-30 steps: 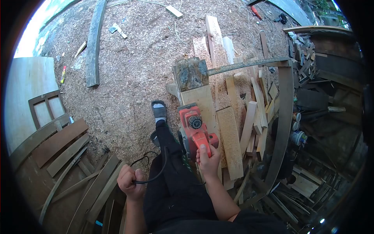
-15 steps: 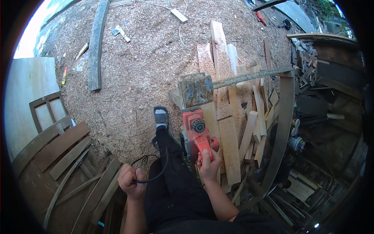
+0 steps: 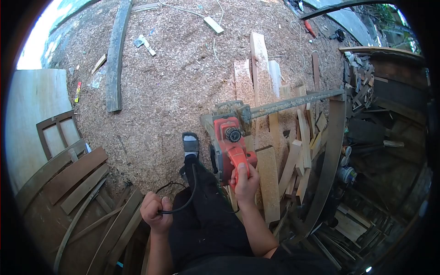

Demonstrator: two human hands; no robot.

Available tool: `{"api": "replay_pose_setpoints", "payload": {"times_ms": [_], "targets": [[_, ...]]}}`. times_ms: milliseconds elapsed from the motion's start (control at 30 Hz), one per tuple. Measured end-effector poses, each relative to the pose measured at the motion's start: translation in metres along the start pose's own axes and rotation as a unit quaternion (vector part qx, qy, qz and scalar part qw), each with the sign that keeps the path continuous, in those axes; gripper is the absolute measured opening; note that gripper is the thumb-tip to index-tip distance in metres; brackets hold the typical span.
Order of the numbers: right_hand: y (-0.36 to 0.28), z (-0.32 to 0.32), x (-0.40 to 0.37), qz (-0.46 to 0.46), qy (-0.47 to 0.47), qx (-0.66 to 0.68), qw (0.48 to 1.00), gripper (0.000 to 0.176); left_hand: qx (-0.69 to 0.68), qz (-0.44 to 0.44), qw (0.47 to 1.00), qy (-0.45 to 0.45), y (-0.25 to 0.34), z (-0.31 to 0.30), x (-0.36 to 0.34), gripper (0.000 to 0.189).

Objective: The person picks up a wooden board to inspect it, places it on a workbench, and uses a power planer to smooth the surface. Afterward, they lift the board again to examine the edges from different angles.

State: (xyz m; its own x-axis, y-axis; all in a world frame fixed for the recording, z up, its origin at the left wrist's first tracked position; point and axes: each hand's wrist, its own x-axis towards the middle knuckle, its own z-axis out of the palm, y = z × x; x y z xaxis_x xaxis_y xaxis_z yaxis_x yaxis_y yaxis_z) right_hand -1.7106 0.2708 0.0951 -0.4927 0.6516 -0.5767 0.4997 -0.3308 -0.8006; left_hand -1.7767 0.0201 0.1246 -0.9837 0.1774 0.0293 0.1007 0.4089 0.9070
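My right hand [image 3: 246, 184] is wrapped round the rear handle of a red electric hand planer [image 3: 228, 145], which has a black knob at its front. The planer lies along a light board, and its front reaches over a worn, stained wooden block [image 3: 245, 114] at the far end. How much of its base touches the wood is hidden. In my closed left hand [image 3: 156, 210] is a black power cord [image 3: 191, 195], looping up over my leg and back down towards the planer.
Wood shavings [image 3: 156, 101] cover the ground. Several loose boards [image 3: 270, 183] lie to the right, below a long bar [image 3: 298, 101]. Curved wooden pieces [image 3: 80, 181] are stacked at the left. A dark beam [image 3: 117, 59] and a white power strip [image 3: 213, 24] lie farther off.
My right hand has pushed the planer forward, so its front now covers more of the stained block. The left hand still holds the cord in about the same place. The view has tilted slightly.
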Motion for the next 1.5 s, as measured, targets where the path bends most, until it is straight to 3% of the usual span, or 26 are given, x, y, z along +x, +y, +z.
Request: {"api": "replay_pose_setpoints", "payload": {"times_ms": [267,500,767,933,1233,1500], "targets": [[-0.041,0.007,0.020,-0.017,-0.011,0.000,1.000,0.034,0.001,-0.024,0.998,0.053,-0.002,-0.014,0.011,0.042],[-0.028,-0.025,0.005,-0.033,0.013,0.002,0.999,0.037,-0.011,-0.015,0.997,0.074,-0.011,-0.024,-0.021,0.041],[0.018,-0.114,-0.088,-0.010,0.041,-0.004,0.999,0.038,-0.018,0.060,0.998,0.020,-0.003,-0.073,-0.112,0.042],[0.034,-0.180,-0.170,-0.005,0.027,-0.005,1.000,0.038,-0.014,0.109,0.994,0.014,0.032,-0.120,-0.192,0.042],[0.049,-0.283,-0.294,0.026,0.044,0.028,0.998,0.045,0.048,0.098,0.994,-0.021,0.111,-0.167,-0.351,0.040],[0.068,-0.355,-0.355,0.099,0.082,0.077,0.989,0.044,0.085,0.044,0.995,-0.040,0.142,-0.161,-0.416,0.036]]}}
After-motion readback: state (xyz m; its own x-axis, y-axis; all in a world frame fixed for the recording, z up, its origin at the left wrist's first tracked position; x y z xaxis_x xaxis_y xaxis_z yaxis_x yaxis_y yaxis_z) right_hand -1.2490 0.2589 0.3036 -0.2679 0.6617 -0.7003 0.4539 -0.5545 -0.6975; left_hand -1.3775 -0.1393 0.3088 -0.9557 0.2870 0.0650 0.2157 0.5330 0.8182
